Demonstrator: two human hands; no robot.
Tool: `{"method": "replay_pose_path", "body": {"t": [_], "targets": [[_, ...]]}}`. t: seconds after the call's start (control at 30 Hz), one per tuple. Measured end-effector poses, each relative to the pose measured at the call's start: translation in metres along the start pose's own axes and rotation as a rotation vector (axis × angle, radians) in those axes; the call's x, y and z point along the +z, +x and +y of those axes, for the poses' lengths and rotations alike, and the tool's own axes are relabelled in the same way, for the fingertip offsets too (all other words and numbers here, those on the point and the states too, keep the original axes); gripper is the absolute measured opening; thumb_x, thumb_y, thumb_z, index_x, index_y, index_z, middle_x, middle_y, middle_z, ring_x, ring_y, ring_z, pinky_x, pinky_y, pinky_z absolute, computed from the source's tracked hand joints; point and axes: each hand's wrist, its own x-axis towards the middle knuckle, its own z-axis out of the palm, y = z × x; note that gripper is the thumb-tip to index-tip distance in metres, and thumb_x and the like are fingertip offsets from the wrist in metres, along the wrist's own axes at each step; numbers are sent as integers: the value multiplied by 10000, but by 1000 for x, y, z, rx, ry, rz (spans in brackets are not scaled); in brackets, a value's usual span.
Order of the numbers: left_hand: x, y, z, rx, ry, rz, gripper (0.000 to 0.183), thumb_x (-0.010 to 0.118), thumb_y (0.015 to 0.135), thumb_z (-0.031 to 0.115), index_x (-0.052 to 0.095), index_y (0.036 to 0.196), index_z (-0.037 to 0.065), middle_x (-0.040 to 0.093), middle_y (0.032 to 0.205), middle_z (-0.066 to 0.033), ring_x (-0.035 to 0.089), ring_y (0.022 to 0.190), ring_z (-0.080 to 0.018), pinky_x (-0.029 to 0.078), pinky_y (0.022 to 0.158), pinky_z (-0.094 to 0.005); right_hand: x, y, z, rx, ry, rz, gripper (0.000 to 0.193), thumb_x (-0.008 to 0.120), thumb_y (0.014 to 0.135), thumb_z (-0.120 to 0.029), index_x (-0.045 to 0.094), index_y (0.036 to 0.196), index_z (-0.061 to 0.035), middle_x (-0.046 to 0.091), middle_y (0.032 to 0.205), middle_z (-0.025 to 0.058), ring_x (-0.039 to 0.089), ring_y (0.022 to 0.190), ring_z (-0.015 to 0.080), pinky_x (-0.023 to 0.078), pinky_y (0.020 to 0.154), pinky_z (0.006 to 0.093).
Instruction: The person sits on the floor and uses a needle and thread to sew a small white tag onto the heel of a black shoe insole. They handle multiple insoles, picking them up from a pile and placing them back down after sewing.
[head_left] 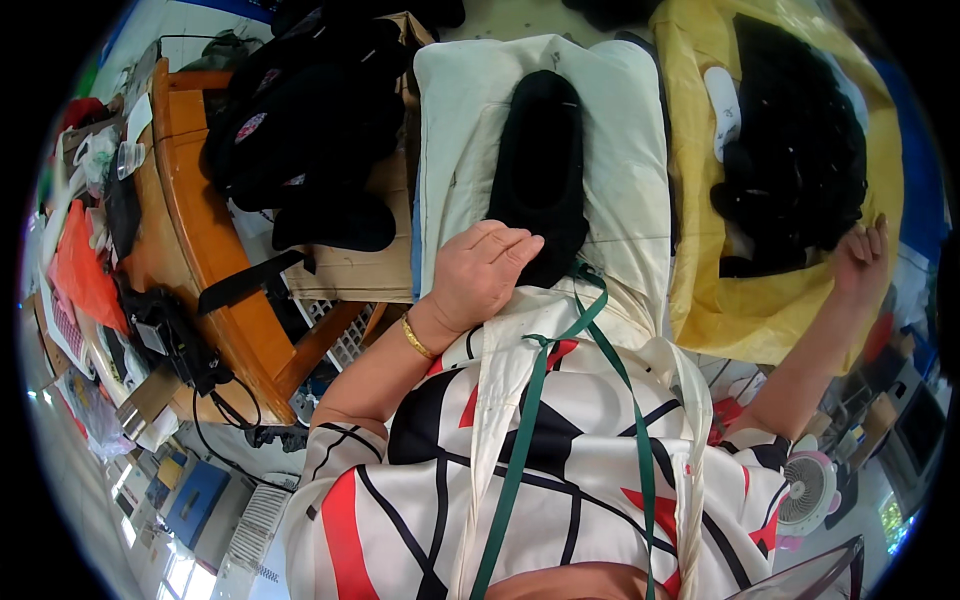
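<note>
A black slipper-like cloth shoe [540, 150] lies lengthwise on the white cloth [450, 110] over my lap, its opening facing up. My left hand [482, 268], with a gold bracelet at the wrist, is closed on the shoe's near end at its left side. Its fingers are bent, and the fingertips rest against the black fabric. Off to the right, my right hand [862, 258] is raised by the edge of a yellow bag [745, 320]. Those fingers are curled in; whatever they may hold is too small to make out. Inside the bag is a heap of black shoes [800, 150].
More black shoes [310, 110] are piled on a cardboard box [385, 265] at the left. Beside it stands an orange wooden table [200, 220] with a black device [165, 330] and clutter. A white insole [722, 110] lies in the bag. A fan [805, 490] stands at lower right.
</note>
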Motion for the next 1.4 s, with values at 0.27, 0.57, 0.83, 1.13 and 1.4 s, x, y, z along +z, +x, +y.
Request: {"method": "replay_pose_path", "body": {"t": [0.27,0.57,0.83,1.13,1.4], "targets": [[4,-4,-1,-16,12,-13,259,674,739,31,712,993,66,680,930,-61,647,823,-246,551,692,-332,-9,-4,44,-218,-393,375,251,525,1024,-115,566,1232,19,389,636,-24,337,538,78,328,497,211],[-1,-7,0,4,97,-43,261,694,727,81,734,985,79,690,947,-52,664,869,-215,561,710,-312,181,-77,262,456,-1290,-519,129,634,947,-108,675,1064,-72,617,710,33,578,611,105,468,569,268],[-2,-5,3,-14,86,-13,268,737,702,25,732,966,72,697,932,-57,686,825,-229,574,699,-316,184,-81,289,209,-1521,-862,146,652,894,-73,690,1031,-40,686,778,155,667,676,320,528,624,358],[-1,-6,2,-17,91,-18,259,731,705,33,736,961,74,696,931,-54,691,840,-227,570,700,-314,183,-81,288,214,-1529,-887,156,653,889,-70,695,1035,-36,690,787,159,670,677,318,532,632,360],[-2,-6,5,-51,80,-40,255,712,720,15,719,969,73,686,946,-60,693,845,-232,572,691,-317,181,-76,296,319,-1417,-845,129,633,918,-87,675,1028,-35,697,835,150,659,726,329,525,669,352]]}}
